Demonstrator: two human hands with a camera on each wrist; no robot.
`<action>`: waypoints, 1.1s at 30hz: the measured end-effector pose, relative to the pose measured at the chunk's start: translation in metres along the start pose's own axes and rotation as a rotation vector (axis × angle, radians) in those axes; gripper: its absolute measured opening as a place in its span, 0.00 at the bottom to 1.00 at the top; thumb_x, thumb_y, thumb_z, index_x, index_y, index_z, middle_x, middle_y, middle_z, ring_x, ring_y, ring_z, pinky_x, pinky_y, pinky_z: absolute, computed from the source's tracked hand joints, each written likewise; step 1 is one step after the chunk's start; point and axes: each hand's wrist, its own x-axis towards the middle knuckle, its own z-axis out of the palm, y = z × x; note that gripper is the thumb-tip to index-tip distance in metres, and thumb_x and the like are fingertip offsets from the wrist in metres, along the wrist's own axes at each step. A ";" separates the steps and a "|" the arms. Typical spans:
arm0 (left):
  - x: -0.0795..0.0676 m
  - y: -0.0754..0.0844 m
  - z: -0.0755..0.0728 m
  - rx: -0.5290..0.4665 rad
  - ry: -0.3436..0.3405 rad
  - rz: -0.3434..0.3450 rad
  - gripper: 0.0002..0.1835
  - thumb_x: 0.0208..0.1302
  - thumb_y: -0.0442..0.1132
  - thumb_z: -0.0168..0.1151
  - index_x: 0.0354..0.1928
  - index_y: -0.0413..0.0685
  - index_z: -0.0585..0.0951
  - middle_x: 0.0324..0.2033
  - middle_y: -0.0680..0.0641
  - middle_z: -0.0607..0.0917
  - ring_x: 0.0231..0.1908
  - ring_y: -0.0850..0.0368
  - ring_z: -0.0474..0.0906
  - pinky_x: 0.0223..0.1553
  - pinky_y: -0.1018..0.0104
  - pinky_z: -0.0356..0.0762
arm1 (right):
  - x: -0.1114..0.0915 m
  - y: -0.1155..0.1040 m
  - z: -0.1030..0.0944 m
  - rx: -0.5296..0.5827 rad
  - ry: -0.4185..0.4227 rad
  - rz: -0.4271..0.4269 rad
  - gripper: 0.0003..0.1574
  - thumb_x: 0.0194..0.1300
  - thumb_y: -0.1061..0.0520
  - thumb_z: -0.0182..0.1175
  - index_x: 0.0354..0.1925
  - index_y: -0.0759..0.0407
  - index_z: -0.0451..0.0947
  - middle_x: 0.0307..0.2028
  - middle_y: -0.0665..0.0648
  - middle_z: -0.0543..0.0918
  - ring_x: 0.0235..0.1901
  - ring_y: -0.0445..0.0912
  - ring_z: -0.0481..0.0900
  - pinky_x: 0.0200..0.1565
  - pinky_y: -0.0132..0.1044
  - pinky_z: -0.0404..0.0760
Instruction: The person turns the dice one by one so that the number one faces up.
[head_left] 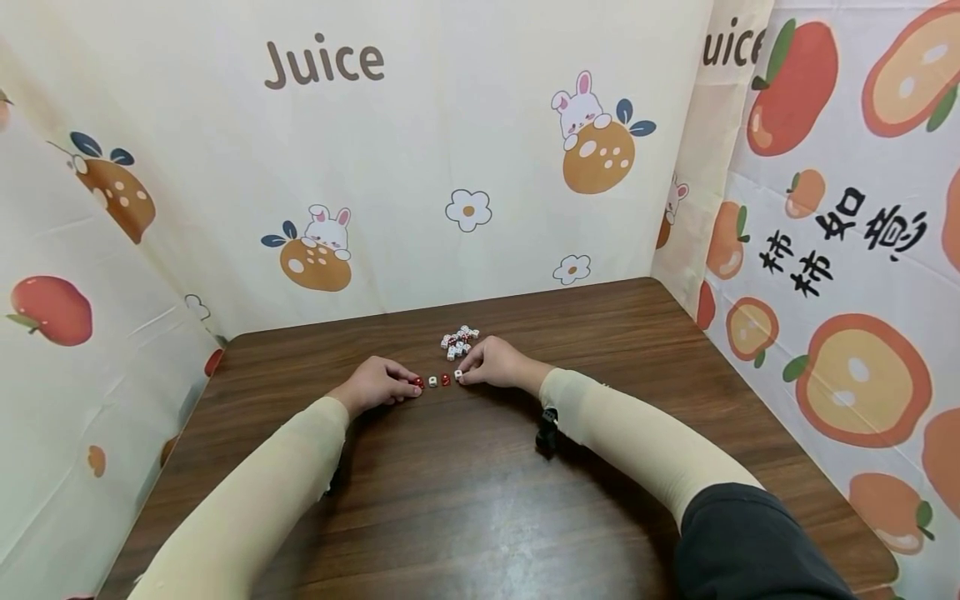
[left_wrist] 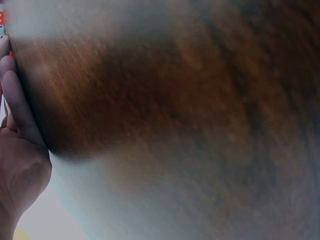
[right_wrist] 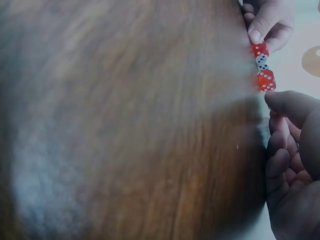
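Two red dice and two white dice form a short row, colours alternating. At the left end, my left hand (head_left: 375,383) pinches a red die (head_left: 418,382) between thumb and fingers. My right hand (head_left: 498,364) pinches a white die (head_left: 459,376) at the right end; fingers hide that die in the right wrist view. Between the hands stand a white die (head_left: 432,382) and a red die (head_left: 446,380), with small gaps in the head view. The left wrist view catches the left hand (left_wrist: 22,155) only along its edge.
A loose pile of white and red dice (head_left: 460,342) lies just behind the row, close to the right fingers. All rest on a dark wooden table (head_left: 450,500). Printed cloth (head_left: 420,150) hangs behind the table and at both sides.
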 end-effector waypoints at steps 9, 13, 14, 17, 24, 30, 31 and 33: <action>0.002 -0.001 0.000 -0.001 0.000 0.000 0.16 0.60 0.45 0.81 0.48 0.49 0.93 0.34 0.51 0.90 0.30 0.61 0.82 0.33 0.66 0.83 | 0.000 -0.001 0.000 -0.027 -0.006 0.004 0.04 0.64 0.51 0.75 0.39 0.45 0.95 0.27 0.41 0.89 0.27 0.34 0.78 0.34 0.29 0.78; 0.003 -0.002 0.001 -0.007 0.000 -0.004 0.15 0.60 0.45 0.81 0.47 0.49 0.93 0.34 0.52 0.91 0.30 0.61 0.82 0.33 0.66 0.83 | 0.000 0.000 0.001 -0.035 -0.008 -0.003 0.04 0.64 0.52 0.75 0.39 0.46 0.95 0.26 0.41 0.89 0.26 0.34 0.78 0.33 0.29 0.77; 0.003 -0.002 0.001 -0.008 -0.001 -0.004 0.15 0.60 0.45 0.81 0.47 0.49 0.93 0.34 0.52 0.91 0.30 0.61 0.82 0.33 0.67 0.83 | 0.000 0.000 0.001 -0.038 -0.008 -0.004 0.04 0.64 0.52 0.75 0.38 0.46 0.95 0.25 0.42 0.88 0.25 0.33 0.78 0.33 0.29 0.77; 0.003 -0.003 0.001 -0.011 -0.002 -0.003 0.15 0.60 0.44 0.81 0.47 0.48 0.93 0.35 0.51 0.91 0.30 0.61 0.83 0.33 0.66 0.83 | 0.001 0.000 0.002 -0.041 -0.008 -0.006 0.04 0.64 0.52 0.75 0.38 0.47 0.95 0.24 0.42 0.88 0.25 0.33 0.77 0.32 0.29 0.77; 0.003 -0.002 0.001 -0.007 -0.004 -0.009 0.15 0.59 0.44 0.82 0.47 0.49 0.93 0.34 0.51 0.91 0.30 0.60 0.83 0.33 0.66 0.83 | 0.001 0.000 0.002 -0.055 -0.015 -0.001 0.05 0.62 0.53 0.76 0.38 0.47 0.95 0.22 0.41 0.86 0.24 0.32 0.75 0.32 0.28 0.75; 0.002 -0.002 0.001 -0.004 -0.007 -0.001 0.16 0.60 0.45 0.81 0.48 0.48 0.93 0.34 0.52 0.91 0.30 0.61 0.83 0.33 0.66 0.83 | 0.000 -0.001 -0.003 -0.005 -0.047 0.019 0.09 0.62 0.51 0.77 0.42 0.48 0.94 0.25 0.43 0.88 0.26 0.34 0.77 0.35 0.30 0.78; 0.002 -0.002 0.001 -0.004 -0.007 0.001 0.16 0.60 0.45 0.81 0.48 0.48 0.93 0.34 0.52 0.91 0.30 0.60 0.83 0.32 0.66 0.83 | -0.001 -0.001 -0.004 0.005 -0.048 0.022 0.09 0.63 0.50 0.77 0.42 0.48 0.94 0.27 0.43 0.89 0.27 0.34 0.78 0.36 0.30 0.79; 0.002 -0.003 0.002 -0.006 -0.006 0.002 0.16 0.59 0.45 0.82 0.47 0.48 0.93 0.34 0.52 0.91 0.30 0.60 0.83 0.32 0.65 0.83 | -0.001 0.000 -0.007 0.030 -0.044 0.038 0.08 0.64 0.50 0.76 0.42 0.47 0.94 0.29 0.44 0.90 0.27 0.36 0.80 0.35 0.32 0.81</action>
